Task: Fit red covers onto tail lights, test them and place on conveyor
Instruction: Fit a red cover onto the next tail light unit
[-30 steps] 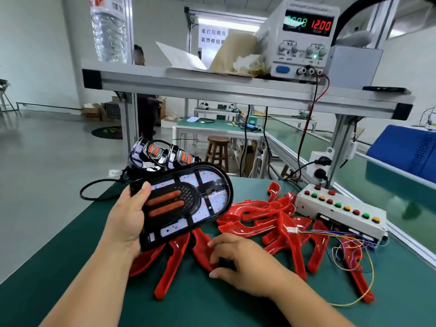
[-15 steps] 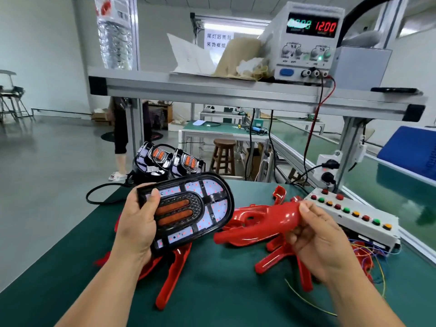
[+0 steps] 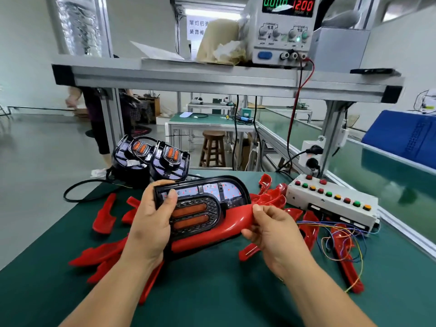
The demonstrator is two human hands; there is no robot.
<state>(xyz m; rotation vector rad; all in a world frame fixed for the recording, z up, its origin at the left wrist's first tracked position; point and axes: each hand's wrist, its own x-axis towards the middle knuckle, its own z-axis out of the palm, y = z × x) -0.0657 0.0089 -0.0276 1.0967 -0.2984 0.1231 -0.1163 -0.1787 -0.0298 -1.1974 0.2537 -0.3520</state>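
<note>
My left hand (image 3: 151, 223) grips a black oval tail light (image 3: 200, 204) by its left end, thumb on its face; two orange bars sit in its middle. My right hand (image 3: 271, 230) pinches a red cover (image 3: 212, 234) at its right end and holds it against the light's lower edge. Several more red covers (image 3: 271, 199) lie scattered on the green table mat (image 3: 212, 291). Two more tail lights (image 3: 151, 159) stand at the table's far left.
A white test box with coloured buttons (image 3: 330, 201) and loose coloured wires (image 3: 339, 241) sits at the right. Beyond it runs the green conveyor (image 3: 377, 175). A power supply (image 3: 280, 31) reading 12.00 stands on the overhead shelf. A person stands in the background at left.
My right hand lifted a red cover from the pile and brought it left against the tail light's lower edge. The tail light tilted flatter in my left hand.
</note>
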